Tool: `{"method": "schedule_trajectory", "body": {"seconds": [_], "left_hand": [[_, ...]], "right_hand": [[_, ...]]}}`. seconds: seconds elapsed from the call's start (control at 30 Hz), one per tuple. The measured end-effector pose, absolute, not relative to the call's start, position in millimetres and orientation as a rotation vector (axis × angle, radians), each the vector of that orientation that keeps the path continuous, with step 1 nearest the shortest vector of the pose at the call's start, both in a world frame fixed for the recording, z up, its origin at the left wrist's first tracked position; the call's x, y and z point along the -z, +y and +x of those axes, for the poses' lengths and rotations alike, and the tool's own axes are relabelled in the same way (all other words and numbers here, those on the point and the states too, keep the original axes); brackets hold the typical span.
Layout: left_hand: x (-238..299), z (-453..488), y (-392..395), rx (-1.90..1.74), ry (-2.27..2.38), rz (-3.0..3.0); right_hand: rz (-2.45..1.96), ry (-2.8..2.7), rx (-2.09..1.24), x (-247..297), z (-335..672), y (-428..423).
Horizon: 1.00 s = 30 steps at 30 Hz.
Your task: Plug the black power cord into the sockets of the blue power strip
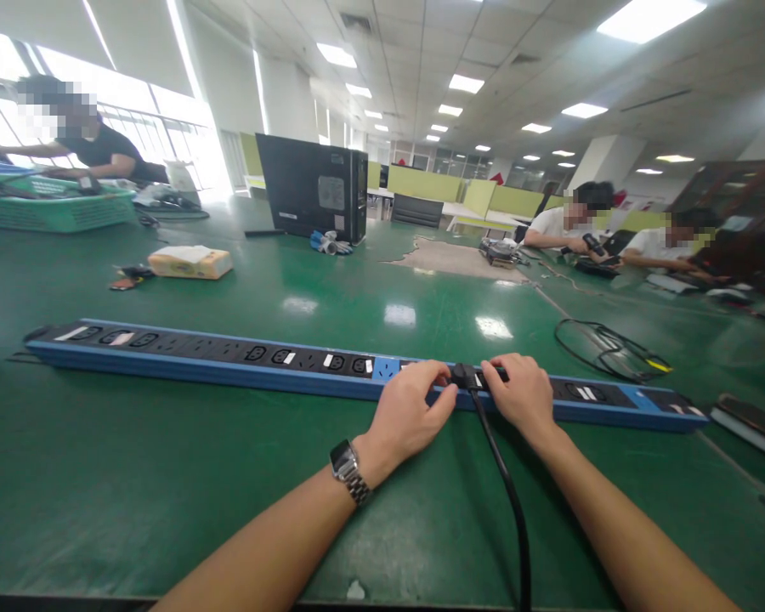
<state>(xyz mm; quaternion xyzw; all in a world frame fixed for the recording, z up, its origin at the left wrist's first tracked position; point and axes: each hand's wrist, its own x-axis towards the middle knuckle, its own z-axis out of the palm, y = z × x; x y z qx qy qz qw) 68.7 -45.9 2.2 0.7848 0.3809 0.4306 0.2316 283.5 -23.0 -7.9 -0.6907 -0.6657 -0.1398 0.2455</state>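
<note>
A long blue power strip (331,387) with black socket panels lies across the green table in front of me. A black power plug (464,376) stands at its sockets, right of the middle, and its thick black cord (507,484) runs down to the table's near edge. My left hand (411,408), with a watch on the wrist, has thumb and index finger closed at the plug's left side. My right hand (521,398) grips the strip just right of the plug, thumb on the near side. Its other fingertips are partly hidden behind the strip.
Behind the strip stand a tissue pack (189,262), a black computer tower (312,187) and gloves (331,244). A coiled black cable (612,350) and a dark notebook (752,429) lie at right. Green baskets (57,212) sit far left. Several people work around the table.
</note>
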Motion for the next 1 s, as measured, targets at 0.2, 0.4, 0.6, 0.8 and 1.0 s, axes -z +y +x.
{"method": "schedule_trajectory", "body": {"seconds": [0.2,0.4,0.6,0.8,1.0], "left_hand": [[8.8,101.5,-50.7,-0.867,0.677,1.588],[13.9,110.6,-41.0,-0.985,0.560,1.493],[-52.7,103.2,-48.9,-1.395,0.366,1.503],[-74.1,65.7,-43.7,-1.576,0.709,1.286],[-26.0,13.1,-36.0,-1.085,1.165,1.310]], "right_hand": [[-1.916,-1.958,0.358,13.6,281.9,-24.8],[-1.962,-1.961,0.313,10.1,281.9,-24.4],[-1.983,-1.908,0.350,8.9,279.6,-26.0],[-1.934,-1.924,0.290,9.7,280.7,-25.2],[-1.928,-1.917,0.278,9.8,281.0,-24.9]]}}
